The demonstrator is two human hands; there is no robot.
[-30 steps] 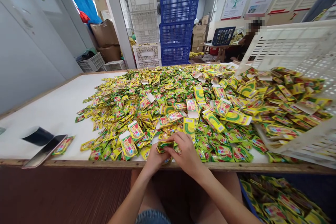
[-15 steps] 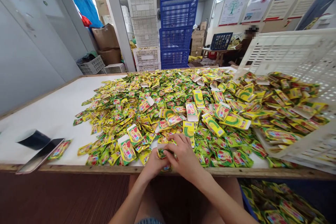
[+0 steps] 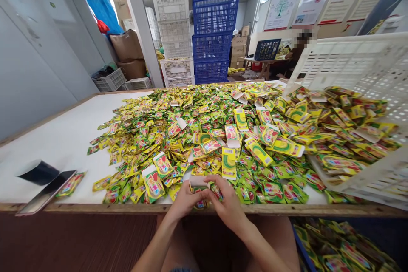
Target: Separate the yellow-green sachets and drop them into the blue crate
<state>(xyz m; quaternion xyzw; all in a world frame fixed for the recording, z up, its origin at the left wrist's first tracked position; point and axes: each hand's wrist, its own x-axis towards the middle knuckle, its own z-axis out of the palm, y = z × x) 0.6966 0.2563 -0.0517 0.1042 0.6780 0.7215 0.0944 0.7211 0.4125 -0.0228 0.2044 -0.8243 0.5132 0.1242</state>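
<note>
Carton (image 3: 198, 181): between both hands, above the table's (image 3: 63, 136) near edge, pale flap showing.
Dark cup (image 3: 41, 173): far left, just beside the phone (image 3: 47, 192).
Left hand (image 3: 184, 200): clasped around its left side.
Packets (image 3: 149, 136): heaped beyond the hands.
Right hand (image 3: 227, 202): fingers pinching its right end.
White crate (image 3: 347, 49): far right, packets inside.

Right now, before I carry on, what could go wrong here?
The phone seems to jut past the table's wooden front edge, so a stray bump might tip it off.

The small carton between the left hand and right hand is close to that same edge; a loose grip could let it drop.

The white crate at right looks tipped, with packs piled in its open side; a knock might spill some.
</note>
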